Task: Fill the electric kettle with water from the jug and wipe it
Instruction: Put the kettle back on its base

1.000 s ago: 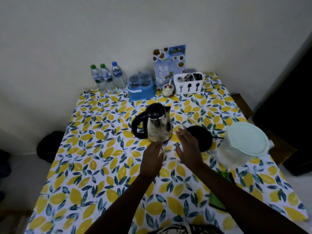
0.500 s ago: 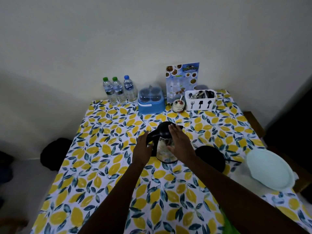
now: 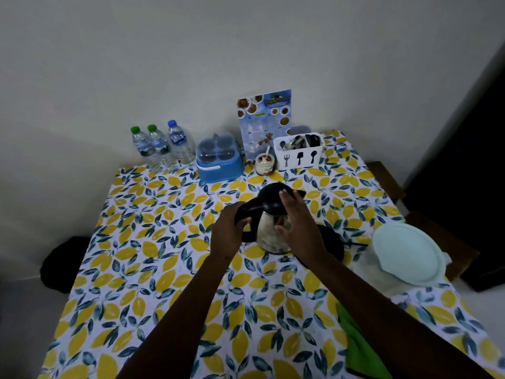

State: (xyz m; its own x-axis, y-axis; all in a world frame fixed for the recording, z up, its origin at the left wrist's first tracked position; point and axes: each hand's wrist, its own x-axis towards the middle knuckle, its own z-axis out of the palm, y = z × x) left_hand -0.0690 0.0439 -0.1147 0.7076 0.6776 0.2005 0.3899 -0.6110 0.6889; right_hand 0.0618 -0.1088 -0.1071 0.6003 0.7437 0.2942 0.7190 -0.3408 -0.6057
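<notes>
A steel electric kettle (image 3: 269, 236) with a black lid and handle stands on the lemon-print table (image 3: 153, 269). My left hand (image 3: 228, 233) is wrapped around the black handle. My right hand (image 3: 296, 222) rests on the kettle's right side, fingers reaching over the lid and thumb on the steel body. The kettle's black base (image 3: 332, 243) lies just to its right, partly hidden by my right wrist. A translucent jug with a pale green lid (image 3: 404, 255) stands at the right table edge. A green cloth (image 3: 360, 348) lies near the front right, half under my right forearm.
Along the back wall stand three water bottles (image 3: 159, 147), a blue container (image 3: 220, 162), a small pot (image 3: 264, 163), a menu card (image 3: 263, 119) and a white cutlery holder (image 3: 299, 150). A dark object (image 3: 61, 263) sits on the floor left of the table.
Both hands moved forward from the table in front of the kettle onto it: the left closed on the handle, the right settled over lid and body. The camera tilted up.
</notes>
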